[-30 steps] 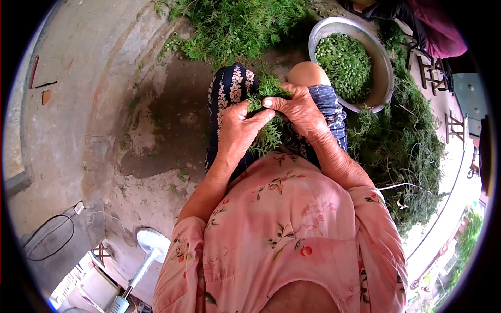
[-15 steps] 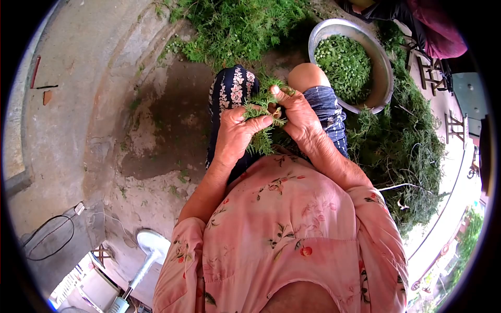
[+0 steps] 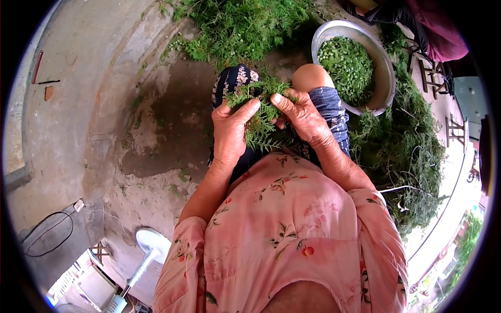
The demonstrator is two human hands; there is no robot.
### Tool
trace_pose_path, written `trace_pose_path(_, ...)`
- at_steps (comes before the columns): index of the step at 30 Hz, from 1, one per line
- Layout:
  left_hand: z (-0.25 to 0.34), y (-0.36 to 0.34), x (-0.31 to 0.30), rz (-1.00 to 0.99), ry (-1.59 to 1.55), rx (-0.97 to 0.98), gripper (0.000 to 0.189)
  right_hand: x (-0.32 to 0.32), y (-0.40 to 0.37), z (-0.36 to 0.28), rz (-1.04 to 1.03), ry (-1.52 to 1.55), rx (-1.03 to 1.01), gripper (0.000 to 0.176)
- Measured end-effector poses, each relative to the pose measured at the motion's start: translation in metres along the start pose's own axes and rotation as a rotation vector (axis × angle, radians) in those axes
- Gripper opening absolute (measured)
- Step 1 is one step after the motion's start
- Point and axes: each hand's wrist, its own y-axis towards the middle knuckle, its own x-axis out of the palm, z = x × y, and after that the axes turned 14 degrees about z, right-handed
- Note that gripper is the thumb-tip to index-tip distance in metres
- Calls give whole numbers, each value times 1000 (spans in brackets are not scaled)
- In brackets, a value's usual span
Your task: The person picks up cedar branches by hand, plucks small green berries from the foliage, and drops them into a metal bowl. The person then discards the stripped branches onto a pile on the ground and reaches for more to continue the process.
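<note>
Over my lap, between the knees, I hold feathery green conifer sprigs (image 3: 265,116) that look like cypress. My left hand (image 3: 229,133) is closed on the left side of the sprigs, its thumb pressed down along the leaves. On the other side my right hand (image 3: 303,119) pinches the greenery between thumb and curled fingers. The two hands are a short gap apart, with leaves spanning it and hanging below. The fingertips under the leaves are partly hidden.
Beyond my right knee stands a metal basin (image 3: 385,94) holding green clippings with small pale bits. A branch heap (image 3: 245,26) lies ahead, another pile (image 3: 396,161) at right. A white fan (image 3: 151,242) stands at lower left. Another person's pink clothing (image 3: 443,31) shows at upper right.
My hands have moved apart, the left one shifting left. More of the sprigs' leaves now show between them.
</note>
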Motion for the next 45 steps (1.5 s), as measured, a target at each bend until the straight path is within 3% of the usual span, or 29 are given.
trace_pose_path(6, -6, -1, 2, -29, 120, 140, 13, 1, -2, -1, -55, -257, -97, 25)
trace_pose_path(10, -5, 0, 0, -83, 103, 93, 11, 5, -6, -4, -24, -68, 147, 19)
trace_pose_path(12, -3, -2, 2, -92, 120, 106, 10, 7, -12, -8, -12, 175, 295, 19)
trace_pose_path(16, -4, 3, -2, -140, 55, -8, 10, -3, -17, -10, -272, 256, 248, 19)
trace_pose_path(18, -2, 3, 0, -108, 18, -63, 8, 2, -17, -10, -170, 235, 242, 21)
trace_pose_path(26, -12, -6, 4, -158, 161, 1, 12, -18, -29, -33, -226, -28, 166, 30)
trace_pose_path(30, -18, -7, 4, -132, 247, 62, 12, -26, -36, -41, -221, -339, -22, 33)
trace_pose_path(33, -20, 0, 8, -92, 284, 82, 7, -28, -45, -44, -69, -204, 134, 33)
trace_pose_path(34, -20, 1, 9, -32, 334, 89, 5, -38, -50, -46, -167, 68, 133, 33)
trace_pose_path(36, -17, 2, 9, -37, 235, 81, 6, -51, -65, -66, 57, -96, -153, 33)
trace_pose_path(39, -31, 8, 3, -53, 316, 162, 10, -71, -48, -85, 380, 84, -126, 30)
trace_pose_path(41, -29, 6, 9, -18, 221, 110, 13, -89, -19, -73, 554, 386, -68, 21)
trace_pose_path(44, -29, 6, 5, -53, 304, 131, 15, -148, 22, -31, 689, 779, 97, 15)
trace_pose_path(45, -39, 13, -10, -104, 352, 152, 15, -160, 32, -23, 682, 777, 98, 15)
